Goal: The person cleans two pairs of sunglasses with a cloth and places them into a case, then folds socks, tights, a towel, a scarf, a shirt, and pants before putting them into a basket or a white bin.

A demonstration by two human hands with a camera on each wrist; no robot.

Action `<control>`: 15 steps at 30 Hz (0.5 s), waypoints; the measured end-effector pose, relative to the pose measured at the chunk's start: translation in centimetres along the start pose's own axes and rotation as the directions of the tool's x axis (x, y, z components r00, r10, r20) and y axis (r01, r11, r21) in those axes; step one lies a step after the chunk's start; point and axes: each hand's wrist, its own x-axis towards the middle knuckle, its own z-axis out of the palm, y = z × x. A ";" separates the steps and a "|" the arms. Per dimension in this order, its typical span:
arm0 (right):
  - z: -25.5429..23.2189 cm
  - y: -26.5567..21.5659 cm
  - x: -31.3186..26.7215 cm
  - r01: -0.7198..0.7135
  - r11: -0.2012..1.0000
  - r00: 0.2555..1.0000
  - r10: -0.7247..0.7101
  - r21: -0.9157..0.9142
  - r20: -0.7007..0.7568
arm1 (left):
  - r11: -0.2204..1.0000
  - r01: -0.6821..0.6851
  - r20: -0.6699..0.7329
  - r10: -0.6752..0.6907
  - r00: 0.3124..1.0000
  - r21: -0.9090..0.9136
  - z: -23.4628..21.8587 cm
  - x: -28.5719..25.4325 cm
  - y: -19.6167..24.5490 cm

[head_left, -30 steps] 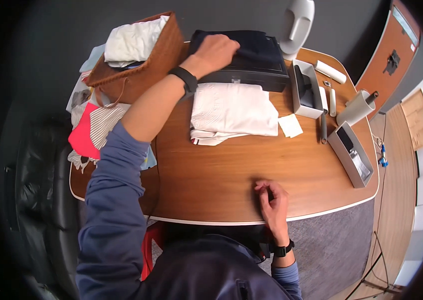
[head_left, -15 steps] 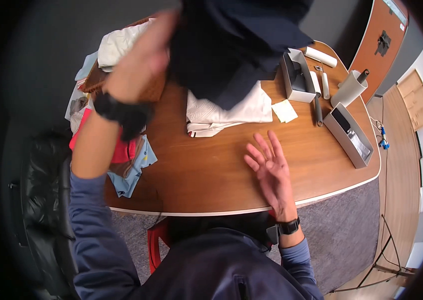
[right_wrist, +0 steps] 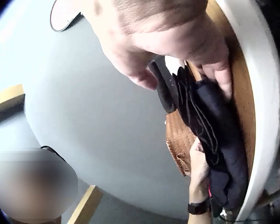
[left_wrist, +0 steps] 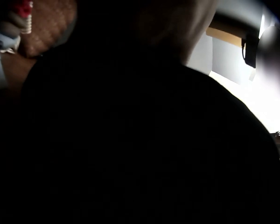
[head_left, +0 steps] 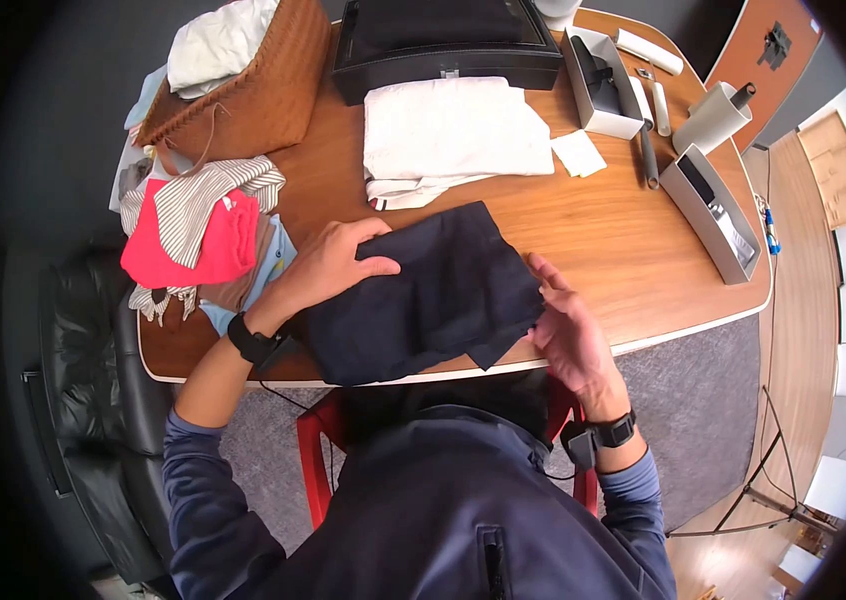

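A folded navy garment (head_left: 423, 295) lies at the table's front edge, its near side overlapping the white rim. My left hand (head_left: 328, 262) holds its left part, thumb over the top; the other fingers are mostly hidden. At the right end is my right hand (head_left: 575, 340), its thumb lifted and its fingers along the cloth's edge. Seen from the right wrist, the garment (right_wrist: 221, 140) shows several stacked layers, with right fingertips (right_wrist: 222, 81) against its side. The left wrist view is mostly dark. Beyond the garment lies a folded white garment (head_left: 453, 135).
At left stand a brown woven basket (head_left: 273, 95) with white cloth inside and a pile of clothes with a pink piece (head_left: 228, 245). A black box (head_left: 453, 65) stands at the back. Along the right are white trays (head_left: 708, 215), a white cup (head_left: 711, 118) and a paper square (head_left: 580, 153).
My left hand has brought the navy garment from atop the black box to the table's front edge. My right hand has turned and moved to the garment's right end.
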 end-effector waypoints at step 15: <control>3.5 -8.5 10.0 0.499 0.654 0.821 -0.566 -0.569 0.070 | 0.905 -0.265 -0.208 0.344 0.916 0.332 -11.4 14.7 2.7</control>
